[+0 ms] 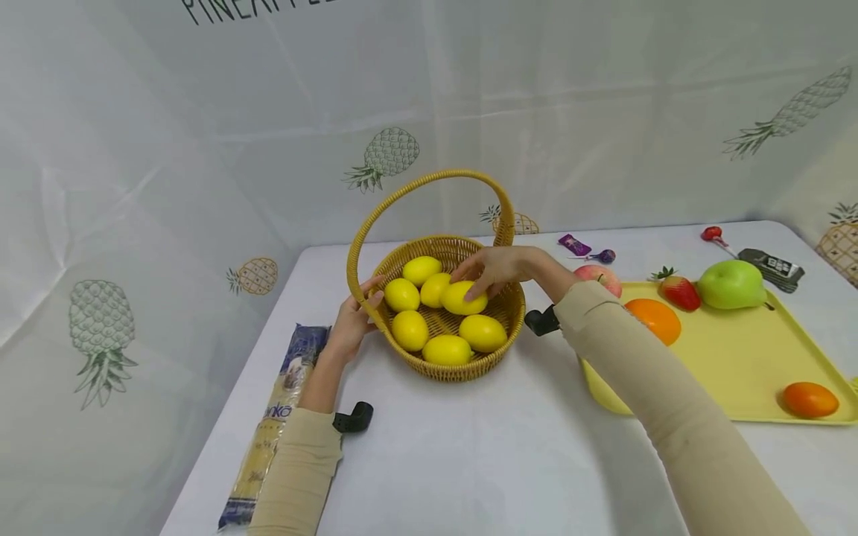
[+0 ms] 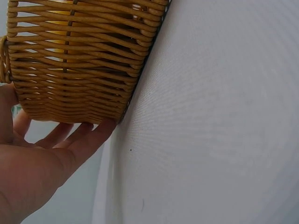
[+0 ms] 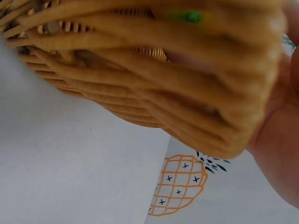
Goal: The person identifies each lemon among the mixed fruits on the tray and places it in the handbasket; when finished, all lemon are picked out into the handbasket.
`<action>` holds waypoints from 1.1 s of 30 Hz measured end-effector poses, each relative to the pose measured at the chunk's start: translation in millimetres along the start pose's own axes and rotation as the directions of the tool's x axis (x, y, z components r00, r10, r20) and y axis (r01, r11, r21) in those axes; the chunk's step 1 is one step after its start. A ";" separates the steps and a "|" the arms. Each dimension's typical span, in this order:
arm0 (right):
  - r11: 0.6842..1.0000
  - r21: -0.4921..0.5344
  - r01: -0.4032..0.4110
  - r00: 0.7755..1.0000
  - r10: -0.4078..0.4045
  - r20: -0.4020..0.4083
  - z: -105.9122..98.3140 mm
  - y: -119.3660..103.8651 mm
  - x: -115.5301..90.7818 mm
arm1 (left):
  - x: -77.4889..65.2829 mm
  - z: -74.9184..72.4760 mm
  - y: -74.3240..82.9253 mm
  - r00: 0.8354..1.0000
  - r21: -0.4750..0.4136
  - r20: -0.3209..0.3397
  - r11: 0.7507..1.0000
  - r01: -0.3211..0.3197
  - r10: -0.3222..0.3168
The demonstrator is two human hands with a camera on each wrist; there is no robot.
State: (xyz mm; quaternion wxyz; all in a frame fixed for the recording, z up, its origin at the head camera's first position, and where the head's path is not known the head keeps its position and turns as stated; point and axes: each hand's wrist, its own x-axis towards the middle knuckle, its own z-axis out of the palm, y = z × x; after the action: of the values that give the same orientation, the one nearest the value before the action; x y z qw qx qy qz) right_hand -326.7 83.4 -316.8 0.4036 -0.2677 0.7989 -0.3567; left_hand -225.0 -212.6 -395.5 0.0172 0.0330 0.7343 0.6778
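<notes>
A woven basket (image 1: 439,370) with a tall handle stands on the white table and holds several yellow lemons (image 1: 447,350). Inside it, my right hand (image 1: 499,266) pinches one lemon (image 1: 461,299) between thumb and fingers, above the others. The right wrist view shows part of that hand (image 3: 280,140) behind the basket weave (image 3: 187,88), with a green-tipped end of a lemon partly visible. My left hand (image 1: 351,320) touches the basket's left side near the handle base. In the left wrist view its fingers (image 2: 91,142) lie fairly straight against the wicker wall (image 2: 79,93).
A pack of spaghetti (image 1: 275,417) lies by my left forearm. On the right, a yellow tray (image 1: 744,357) holds orange-coloured fruits (image 1: 653,320), a strawberry (image 1: 680,292) and a green pear (image 1: 732,284). A pinkish fruit (image 1: 599,278), lollipops (image 1: 603,256) and a dark packet (image 1: 771,269) are close by.
</notes>
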 end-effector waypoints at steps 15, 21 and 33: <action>0.992 0.111 0.051 0.999 -0.049 -0.020 21.3 7.5 13.8 | -6.1 0.7 -5.2 1.000 0.003 0.003 1.000 -0.008 0.008; 0.987 0.157 0.034 0.998 -0.025 -0.056 27.8 8.0 13.4 | -6.2 1.8 -4.3 1.000 0.002 -0.003 1.000 -0.013 0.013; 0.967 0.249 0.055 0.997 -0.040 -0.062 21.9 8.5 2.8 | -7.7 5.3 4.1 1.000 0.001 0.014 1.000 -0.011 0.011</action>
State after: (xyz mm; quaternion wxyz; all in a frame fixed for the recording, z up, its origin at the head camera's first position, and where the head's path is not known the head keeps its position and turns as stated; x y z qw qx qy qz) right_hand -311.0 78.8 -334.0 0.4030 -0.2234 0.7517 -0.4718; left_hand -216.9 -207.6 -392.0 0.0186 0.0416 0.7344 0.6772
